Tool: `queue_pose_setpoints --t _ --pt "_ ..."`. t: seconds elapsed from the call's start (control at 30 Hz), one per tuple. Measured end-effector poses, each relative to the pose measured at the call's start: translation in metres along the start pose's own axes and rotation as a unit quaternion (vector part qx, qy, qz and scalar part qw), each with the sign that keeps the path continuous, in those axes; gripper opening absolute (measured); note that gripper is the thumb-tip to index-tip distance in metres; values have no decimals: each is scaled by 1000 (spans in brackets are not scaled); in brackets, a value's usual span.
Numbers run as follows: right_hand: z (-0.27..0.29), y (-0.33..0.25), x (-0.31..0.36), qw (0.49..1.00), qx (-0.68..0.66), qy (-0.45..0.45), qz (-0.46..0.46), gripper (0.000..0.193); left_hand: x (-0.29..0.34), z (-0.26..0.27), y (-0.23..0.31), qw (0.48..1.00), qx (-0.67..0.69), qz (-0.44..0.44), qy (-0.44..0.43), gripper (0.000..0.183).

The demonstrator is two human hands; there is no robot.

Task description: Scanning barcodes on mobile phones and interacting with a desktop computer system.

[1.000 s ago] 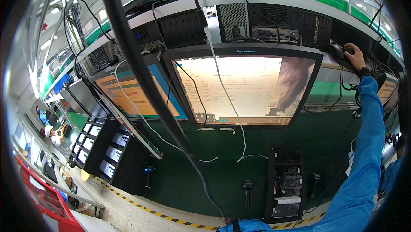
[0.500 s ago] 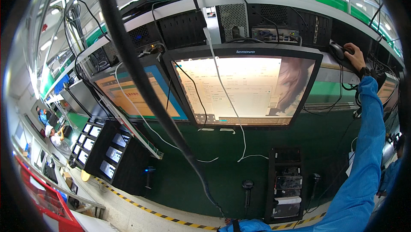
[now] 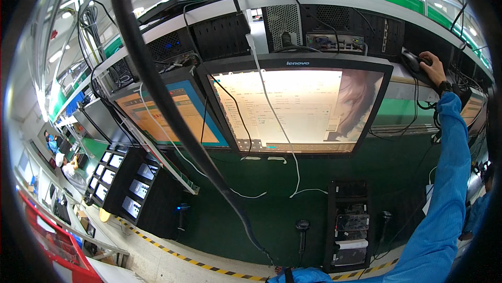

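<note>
At the upper right, my right hand [image 3: 432, 68] lies over a black mouse [image 3: 412, 62] on the shelf, its fingers curved round the mouse's side. A dark band circles the wrist below a blue sleeve. Left of the hand stands a large lit monitor [image 3: 293, 108] showing pale windows beside a picture. A second, tilted monitor [image 3: 167, 110] glows orange and blue. At the lower edge, a blue sleeve [image 3: 309, 274] ends in a dark band and a sliver that may be my left hand [image 3: 279, 270]; its fingers cannot be made out.
A thick black cable [image 3: 172, 105] hangs across the view. Black computer cases [image 3: 340, 19] line the shelf. On the green mat are a black tray [image 3: 333, 230] with dark flat devices, a scanner [image 3: 302, 226] and white cables. A rack [image 3: 137, 188] with lit screens stands left; people are beyond.
The thick black cable has shifted slightly left in the picture. Small parts of the large monitor's windows look different. My right hand stays on the mouse.
</note>
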State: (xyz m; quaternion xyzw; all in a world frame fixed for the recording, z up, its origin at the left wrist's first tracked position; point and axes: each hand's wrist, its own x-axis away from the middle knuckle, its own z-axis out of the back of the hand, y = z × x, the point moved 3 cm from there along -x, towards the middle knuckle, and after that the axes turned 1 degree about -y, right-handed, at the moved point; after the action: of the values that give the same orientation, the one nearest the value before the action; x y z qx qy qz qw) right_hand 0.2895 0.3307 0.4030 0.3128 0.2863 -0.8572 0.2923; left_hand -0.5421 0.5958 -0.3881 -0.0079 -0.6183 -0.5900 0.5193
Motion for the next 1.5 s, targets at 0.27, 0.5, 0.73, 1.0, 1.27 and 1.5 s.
queue_pose_setpoints --t 0.27,0.5,0.73,1.0,1.27,1.5 --pt "-1 1 -2 1000 10 -3 -2 36 2 -3 -2 1000 4 1 0 28" --pt "-3 5 2 1000 1 -3 -5 36 2 2 3 1000 -3 5 3 28" --pt "0 -6 -1 1000 4 -7 -10 36 4 -7 -2 1000 7 3 1 29" --pt "-1 3 -1 1000 11 -6 -6 36 10 -13 -6 1000 9 4 1 29" --pt "1 3 -1 1000 7 -18 -24 35 18 -17 -8 1000 8 4 -9 29" --pt "0 -2 0 1000 -20 -12 -5 34 29 -32 -16 1000 8 4 -10 30"
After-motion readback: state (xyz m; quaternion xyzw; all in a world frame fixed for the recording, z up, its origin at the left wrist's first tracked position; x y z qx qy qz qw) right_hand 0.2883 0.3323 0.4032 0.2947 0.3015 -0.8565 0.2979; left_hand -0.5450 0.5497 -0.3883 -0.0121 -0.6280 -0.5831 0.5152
